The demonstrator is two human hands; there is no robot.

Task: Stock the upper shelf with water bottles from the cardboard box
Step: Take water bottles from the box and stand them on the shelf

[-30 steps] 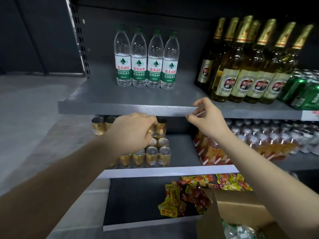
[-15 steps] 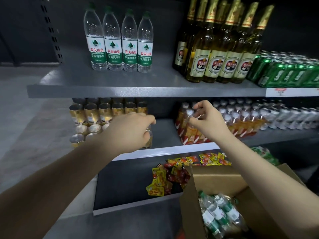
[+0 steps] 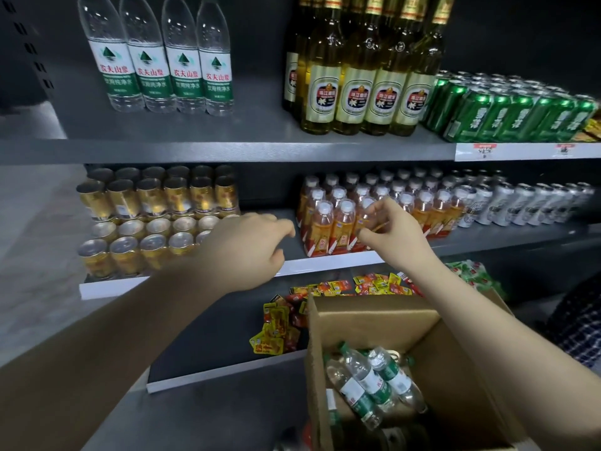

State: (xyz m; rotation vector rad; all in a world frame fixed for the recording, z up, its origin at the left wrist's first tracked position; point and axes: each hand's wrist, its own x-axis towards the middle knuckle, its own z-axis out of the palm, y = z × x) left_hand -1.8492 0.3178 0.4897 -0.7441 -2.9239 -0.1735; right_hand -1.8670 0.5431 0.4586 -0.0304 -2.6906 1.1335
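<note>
Water bottles [image 3: 161,56]: 4 on upper shelf [image 3: 195,151], 3 visible in box [image 3: 374,323].

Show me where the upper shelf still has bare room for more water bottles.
Upper shelf: a bare patch lies between the four water bottles and the beer bottles, plus a strip in front of the water row. Right of the beer it is crowded with green cans.
</note>
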